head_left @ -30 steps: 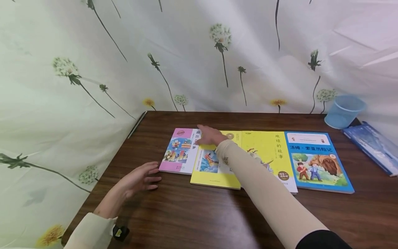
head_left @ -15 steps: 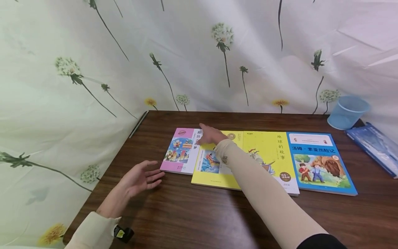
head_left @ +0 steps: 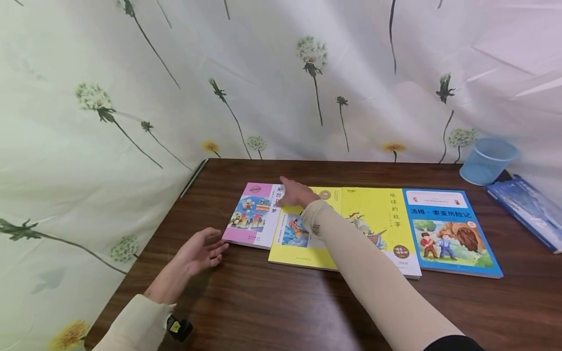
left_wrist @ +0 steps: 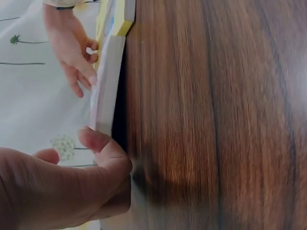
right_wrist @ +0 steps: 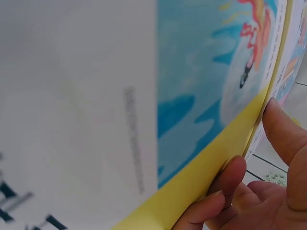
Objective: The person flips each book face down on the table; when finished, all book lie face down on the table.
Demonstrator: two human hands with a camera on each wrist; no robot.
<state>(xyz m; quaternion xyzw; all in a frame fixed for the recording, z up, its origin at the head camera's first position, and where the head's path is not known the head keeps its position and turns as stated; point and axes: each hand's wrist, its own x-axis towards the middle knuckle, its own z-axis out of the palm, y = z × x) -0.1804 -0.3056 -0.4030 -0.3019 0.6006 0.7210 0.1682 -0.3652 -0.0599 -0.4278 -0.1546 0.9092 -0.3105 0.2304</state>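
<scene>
Touching a yellow book [head_left: 299,235] with right hand [head_left: 296,193].

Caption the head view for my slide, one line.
Right hand at the far end of the pink book, left hand by its near corner, two yellow books and a blue book alongside.

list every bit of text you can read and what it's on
"阳台 … 梦": pink-and-white book, middle partly covered by the right hand.
"地球的故事": yellow ship book.
"快乐读书吧", barely: its round brown badge.
"汤姆·索亚历险记": blue book.
Too small, blurred or cut off: everything else, including the round seal on the other yellow book.
</scene>
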